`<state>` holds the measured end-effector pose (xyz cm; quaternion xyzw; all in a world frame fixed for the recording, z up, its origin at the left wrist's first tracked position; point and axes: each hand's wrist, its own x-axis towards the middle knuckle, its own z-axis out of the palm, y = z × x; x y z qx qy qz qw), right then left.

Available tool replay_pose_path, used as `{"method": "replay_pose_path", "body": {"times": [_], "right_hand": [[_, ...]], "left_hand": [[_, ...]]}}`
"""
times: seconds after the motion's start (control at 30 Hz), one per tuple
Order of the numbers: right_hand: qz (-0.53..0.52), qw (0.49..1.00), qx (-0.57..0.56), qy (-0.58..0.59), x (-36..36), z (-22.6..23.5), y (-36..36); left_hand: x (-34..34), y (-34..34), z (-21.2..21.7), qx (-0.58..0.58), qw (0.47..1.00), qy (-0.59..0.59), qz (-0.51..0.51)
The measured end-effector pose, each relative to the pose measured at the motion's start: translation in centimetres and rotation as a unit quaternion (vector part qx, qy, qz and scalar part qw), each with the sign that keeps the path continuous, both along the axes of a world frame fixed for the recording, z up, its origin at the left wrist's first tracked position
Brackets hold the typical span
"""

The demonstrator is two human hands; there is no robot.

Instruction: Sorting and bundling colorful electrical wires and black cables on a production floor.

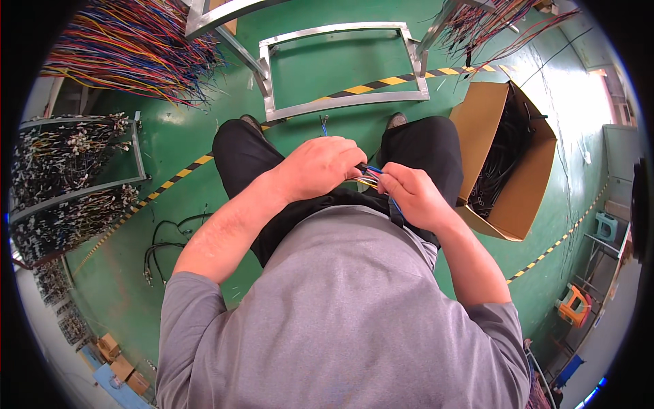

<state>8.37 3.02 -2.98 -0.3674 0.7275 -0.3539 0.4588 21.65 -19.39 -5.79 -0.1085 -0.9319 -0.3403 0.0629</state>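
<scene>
I look down at my lap, seated over a green floor. My left hand (pixel 320 167) is closed around a black cable (pixel 360 167) whose end splits into thin coloured wires (pixel 372 178). My right hand (pixel 413 196) pinches those blue, yellow and red wire ends with its fingertips, right beside the left hand. A blue wire tip (pixel 324 126) sticks up past my left knuckles. The rest of the cable is hidden under my hands and against my dark trousers.
An open cardboard box (pixel 524 198) full of black cables stands at my right. A metal frame (pixel 340 102) lies ahead of my feet. Bundles of coloured wires (pixel 129 51) hang at upper left; racks of connectors (pixel 68 177) stand left. Loose black cables (pixel 163 238) lie on the floor.
</scene>
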Motion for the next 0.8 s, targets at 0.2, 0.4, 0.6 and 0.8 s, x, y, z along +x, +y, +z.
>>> {"method": "replay_pose_path", "body": {"times": [0.2,0.4,0.6,0.8], "right_hand": [[0.064,0.934,-0.129,0.326,0.7,-0.8,1.1],[0.005,0.968,-0.099,0.229,2.1,-1.5,-1.2],[-0.048,0.996,-0.073,0.017,0.0,-1.0,0.4],[-0.052,0.991,-0.082,0.092,1.2,-1.4,-0.5]], "left_hand": [[0.5,0.1,-1.1,0.014,1.000,-0.016,-0.002],[-0.3,0.8,-0.8,0.010,1.000,0.019,-0.015],[0.3,-1.1,-0.2,0.033,0.998,-0.042,0.017],[-0.1,0.0,-0.6,0.016,1.000,-0.010,-0.003]]}}
